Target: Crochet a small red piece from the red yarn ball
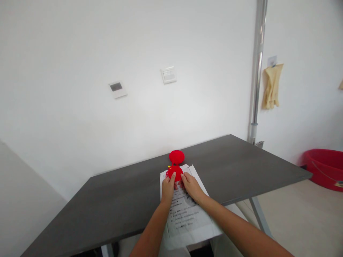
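Pinched by the left hand (168, 188) and right hand (192, 186), lower centre, the near red disc (175, 172) links to the far red disc (177, 156) directly up-frame.

Room, indoor, plain; a home utility space or a simple workroom, which of the two cannot be told. Evidence, itemised: smooth matt white painted wall (66, 89); square white switch plate (168, 75), wall-mounted; white control panel with dark rectangular display (118, 89), wall-mounted, beside the switch plate; shiny vertical metal pipe (259, 75), against the wall; pale yellow household gloves (272, 87), hung up; round red tub (314, 175), on pale smooth floor (292, 210); dark grey flat-topped table (128, 203), grey legs.
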Tool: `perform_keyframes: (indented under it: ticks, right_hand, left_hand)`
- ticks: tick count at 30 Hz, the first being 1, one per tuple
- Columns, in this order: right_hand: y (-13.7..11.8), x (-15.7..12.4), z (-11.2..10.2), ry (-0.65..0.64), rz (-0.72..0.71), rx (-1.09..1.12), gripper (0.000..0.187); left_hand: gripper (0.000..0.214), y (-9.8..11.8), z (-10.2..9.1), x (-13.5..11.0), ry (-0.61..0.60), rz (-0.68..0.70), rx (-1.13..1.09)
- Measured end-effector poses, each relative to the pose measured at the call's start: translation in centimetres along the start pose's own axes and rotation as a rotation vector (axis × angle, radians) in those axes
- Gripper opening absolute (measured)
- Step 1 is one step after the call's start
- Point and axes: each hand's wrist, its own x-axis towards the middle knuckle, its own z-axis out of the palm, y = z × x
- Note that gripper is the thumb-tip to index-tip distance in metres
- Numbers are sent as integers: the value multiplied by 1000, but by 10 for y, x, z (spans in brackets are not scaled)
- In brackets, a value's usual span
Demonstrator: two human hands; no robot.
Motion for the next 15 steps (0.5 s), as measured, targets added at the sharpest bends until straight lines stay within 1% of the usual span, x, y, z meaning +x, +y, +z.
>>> perform_keyframes:
  ticks: [7, 10, 15]
  right_hand:
    - [0, 1, 0, -7, -3, 31, 27]
    - [0, 1, 0, -14, 6, 10, 27]
    - [-4, -1, 0, -11, -20, -31, 28]
  left_hand:
    - [63, 1, -1, -1, 0, -6, 18]
    - [65, 1, -1, -1, 2, -10, 22]
    - [68, 4, -1, -3, -16, -23, 36]
